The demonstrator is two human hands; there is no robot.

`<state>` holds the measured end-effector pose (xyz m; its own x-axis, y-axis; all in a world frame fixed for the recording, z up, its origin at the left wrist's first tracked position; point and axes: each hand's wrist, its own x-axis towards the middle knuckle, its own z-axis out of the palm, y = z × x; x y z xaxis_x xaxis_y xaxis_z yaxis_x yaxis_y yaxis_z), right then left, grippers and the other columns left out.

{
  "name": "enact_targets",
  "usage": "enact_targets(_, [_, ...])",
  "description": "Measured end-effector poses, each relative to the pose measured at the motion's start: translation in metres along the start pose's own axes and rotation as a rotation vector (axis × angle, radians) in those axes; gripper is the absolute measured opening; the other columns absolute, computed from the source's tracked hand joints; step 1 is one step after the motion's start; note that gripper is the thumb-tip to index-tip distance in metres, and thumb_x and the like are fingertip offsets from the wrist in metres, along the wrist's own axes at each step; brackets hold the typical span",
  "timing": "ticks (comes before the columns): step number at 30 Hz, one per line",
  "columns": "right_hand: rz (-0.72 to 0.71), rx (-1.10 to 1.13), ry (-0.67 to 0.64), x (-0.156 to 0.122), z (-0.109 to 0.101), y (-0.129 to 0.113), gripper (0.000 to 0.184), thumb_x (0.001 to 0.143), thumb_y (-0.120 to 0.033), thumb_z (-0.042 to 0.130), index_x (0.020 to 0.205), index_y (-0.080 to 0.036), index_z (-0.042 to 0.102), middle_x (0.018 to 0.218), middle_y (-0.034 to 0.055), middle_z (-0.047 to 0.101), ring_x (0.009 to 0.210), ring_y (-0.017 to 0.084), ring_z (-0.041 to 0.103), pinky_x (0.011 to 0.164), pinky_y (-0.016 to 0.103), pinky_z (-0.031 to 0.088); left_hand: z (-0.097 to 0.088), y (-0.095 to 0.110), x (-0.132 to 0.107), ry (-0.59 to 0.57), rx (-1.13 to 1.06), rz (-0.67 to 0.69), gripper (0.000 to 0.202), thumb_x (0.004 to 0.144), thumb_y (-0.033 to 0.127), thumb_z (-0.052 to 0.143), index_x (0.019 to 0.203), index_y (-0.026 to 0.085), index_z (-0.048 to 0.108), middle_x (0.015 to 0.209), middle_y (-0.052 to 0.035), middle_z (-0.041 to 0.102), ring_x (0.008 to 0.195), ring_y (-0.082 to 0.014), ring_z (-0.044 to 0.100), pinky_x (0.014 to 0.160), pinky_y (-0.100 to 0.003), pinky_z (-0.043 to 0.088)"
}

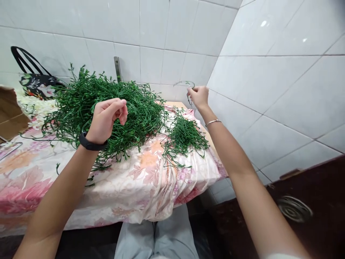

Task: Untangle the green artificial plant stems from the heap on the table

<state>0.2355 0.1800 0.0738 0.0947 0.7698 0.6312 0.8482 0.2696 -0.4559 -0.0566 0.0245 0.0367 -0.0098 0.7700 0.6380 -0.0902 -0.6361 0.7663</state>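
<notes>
My left hand (108, 117) is closed, its thumb against the curled fingers, in front of a large heap of green plastic flower stems (140, 108). Whether anything is inside it, I cannot make out. Held up at the table's far right end, my right hand (198, 96) pinches a thin green plastic stem (193, 85), which is blurred and curves to the left above the fingers. Below and left of that hand lies a smaller bunch of green stems (185, 135), apart from my fingers.
A floral cloth (115, 194) covers the table. White artificial petals (40, 109), brown cardboard (12, 115) and a black floral bag (40, 84) are at left. A metal ruler (117, 68) stands behind the heap. Tiled walls (269, 82) close in the back and right.
</notes>
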Motion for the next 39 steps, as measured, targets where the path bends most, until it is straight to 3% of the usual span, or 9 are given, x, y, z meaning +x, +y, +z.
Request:
enact_targets(4, [0.077, -0.223, -0.112, 0.016, 0.024, 0.004, 0.025, 0.076, -0.028, 0.048, 0.068, -0.01, 0.064, 0.068, 0.0146, 0.064, 0.076, 0.024, 0.06, 0.063, 0.03, 0.041, -0.003, -0.001, 0.002, 0.075, -0.038, 0.018, 0.029, 0.075, 0.028, 0.056, 0.049, 0.017, 0.056, 0.04, 0.0014, 0.044, 0.034, -0.0084, 0.043, 0.035, -0.023, 0.031])
enact_targets(10, [0.082, -0.152, -0.328, 0.021, 0.048, 0.017, 0.029, 0.059, -0.035, 0.072, 0.059, -0.01, 0.06, 0.049, 0.0119, 0.057, 0.067, 0.024, 0.06, 0.06, 0.031, 0.043, -0.015, 0.003, 0.007, 0.192, -0.034, 0.074, 0.025, 0.075, 0.023, 0.055, 0.05, 0.017, 0.055, 0.042, 0.0026, 0.044, 0.036, -0.0073, 0.042, 0.036, -0.022, 0.032])
enact_targets(13, [0.073, -0.095, -0.386, 0.022, 0.05, 0.015, 0.031, 0.057, -0.036, 0.075, 0.055, -0.01, 0.057, 0.045, 0.0094, 0.055, 0.058, 0.021, 0.058, 0.057, 0.032, 0.045, -0.024, 0.006, 0.01, 0.252, -0.035, 0.117, 0.025, 0.075, 0.022, 0.054, 0.051, 0.017, 0.054, 0.042, 0.003, 0.044, 0.036, -0.0072, 0.042, 0.035, -0.022, 0.032])
enact_targets(17, [0.026, 0.061, -0.457, 0.022, 0.037, -0.005, 0.023, 0.072, -0.029, 0.062, 0.059, -0.01, 0.059, 0.057, 0.0088, 0.061, 0.049, 0.011, 0.054, 0.055, 0.028, 0.047, -0.031, 0.009, 0.012, 0.294, -0.045, 0.13, 0.025, 0.075, 0.022, 0.054, 0.05, 0.016, 0.053, 0.042, 0.0037, 0.044, 0.035, -0.0066, 0.041, 0.035, -0.022, 0.031])
enact_targets(21, [-0.089, 0.296, -0.486, 0.006, 0.01, -0.042, 0.019, 0.077, -0.027, 0.057, 0.067, -0.013, 0.063, 0.065, 0.0067, 0.063, 0.053, 0.009, 0.055, 0.058, 0.027, 0.048, -0.035, 0.012, 0.013, 0.339, -0.07, 0.167, 0.027, 0.075, 0.025, 0.053, 0.05, 0.017, 0.052, 0.041, 0.0036, 0.043, 0.035, -0.0066, 0.039, 0.035, -0.022, 0.03])
enact_targets(24, [-0.269, 0.48, -0.525, -0.028, -0.016, -0.076, 0.021, 0.076, -0.034, 0.057, 0.066, -0.017, 0.064, 0.068, 0.0048, 0.064, 0.058, 0.01, 0.057, 0.061, 0.028, 0.048, -0.042, 0.013, 0.013, 0.354, -0.083, 0.204, 0.029, 0.077, 0.028, 0.052, 0.05, 0.018, 0.052, 0.041, 0.0036, 0.042, 0.034, -0.0067, 0.039, 0.035, -0.023, 0.029])
enact_targets(28, [-0.52, 0.467, -0.681, -0.091, -0.041, -0.118, 0.023, 0.079, -0.039, 0.054, 0.071, -0.019, 0.064, 0.066, 0.0026, 0.061, 0.063, 0.012, 0.056, 0.059, 0.027, 0.045, -0.051, 0.011, 0.012, 0.342, -0.053, 0.201, 0.029, 0.078, 0.031, 0.054, 0.052, 0.019, 0.051, 0.043, 0.0038, 0.042, 0.036, -0.006, 0.04, 0.039, -0.023, 0.031])
enact_targets(33, [-0.82, 0.267, -0.568, -0.148, -0.04, -0.146, 0.019, 0.083, -0.034, 0.05, 0.077, -0.017, 0.058, 0.078, 0.0041, 0.059, 0.068, 0.013, 0.053, 0.064, 0.028, 0.041, -0.055, 0.013, 0.014, 0.4, -0.071, 0.191, 0.029, 0.077, 0.031, 0.052, 0.051, 0.02, 0.051, 0.042, 0.004, 0.04, 0.035, -0.0062, 0.038, 0.038, -0.024, 0.029])
enact_targets(39, [-0.652, 0.061, -0.189, -0.15, -0.015, -0.147, 0.02, 0.083, -0.033, 0.047, 0.092, -0.017, 0.054, 0.091, 0.0085, 0.059, 0.086, 0.021, 0.054, 0.079, 0.037, 0.035, -0.062, 0.012, 0.017, 0.453, -0.077, 0.202, 0.036, 0.079, 0.042, 0.05, 0.052, 0.019, 0.049, 0.042, 0.0047, 0.039, 0.034, -0.0056, 0.036, 0.039, -0.026, 0.027])
